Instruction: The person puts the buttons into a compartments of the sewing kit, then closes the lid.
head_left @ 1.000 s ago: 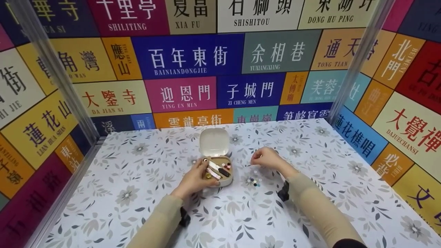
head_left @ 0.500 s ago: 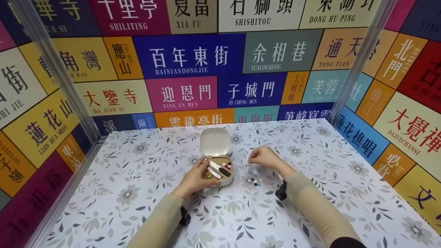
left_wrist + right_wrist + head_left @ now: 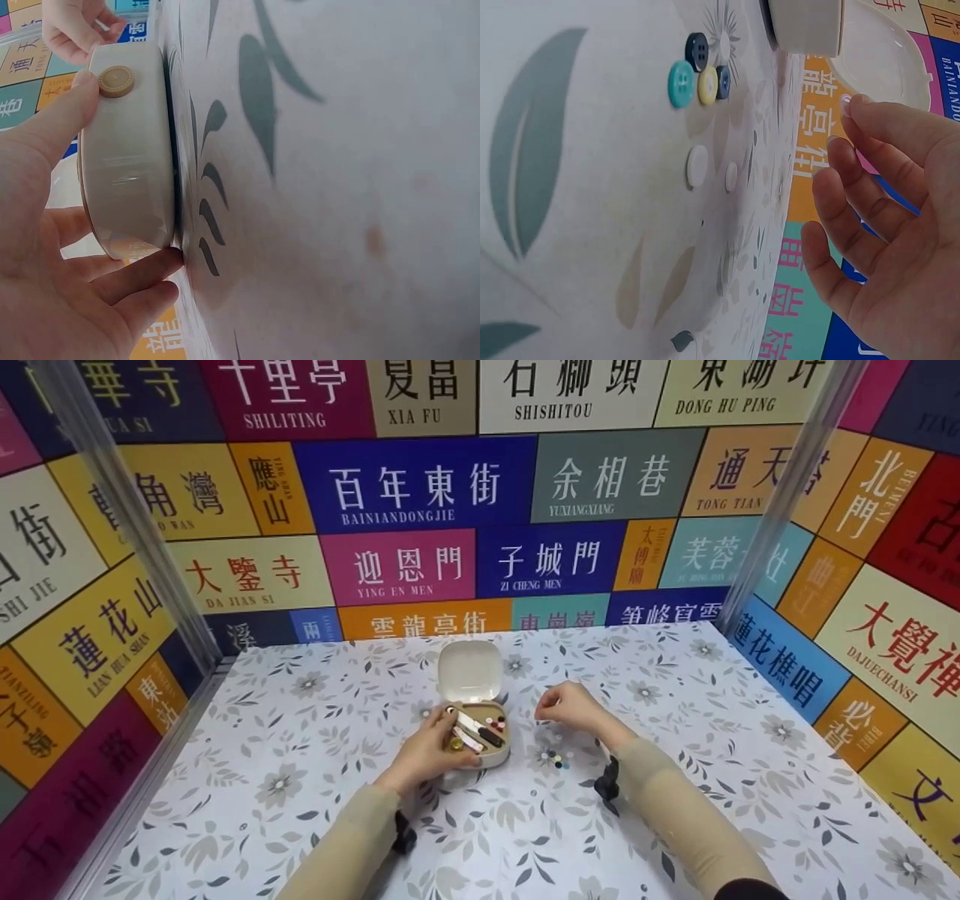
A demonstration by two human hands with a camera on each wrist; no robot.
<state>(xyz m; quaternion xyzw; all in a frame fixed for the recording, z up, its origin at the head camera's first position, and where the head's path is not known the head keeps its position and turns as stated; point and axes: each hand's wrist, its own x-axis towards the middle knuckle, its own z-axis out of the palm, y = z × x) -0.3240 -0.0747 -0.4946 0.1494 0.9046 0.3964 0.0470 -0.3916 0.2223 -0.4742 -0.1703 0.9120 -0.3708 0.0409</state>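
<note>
My left hand [image 3: 426, 748] grips the left side of a cream sewing box [image 3: 495, 759], its thumb near a round tan knob [image 3: 116, 81] on the front. The box's lid [image 3: 470, 671] stands raised. Inside lie a white and black pen-like tool [image 3: 478, 727], a small yellow round thing [image 3: 456, 743] and several tiny red, white and dark pieces [image 3: 496, 723]. To the right of the box, my right hand [image 3: 574, 706] hovers above the cloth, pinching a small pale button [image 3: 846, 105] at its fingertips, partly hidden.
Loose buttons lie on the floral cloth [image 3: 510, 840] below my right hand, among them a teal button [image 3: 681, 84], a yellow button [image 3: 708, 85] and a white button [image 3: 697, 166]. Panels with printed characters [image 3: 412, 484] wall the table's back and sides.
My right hand has drifted slightly left, toward the box. The left hand keeps its hold on the box, which stays in place.
</note>
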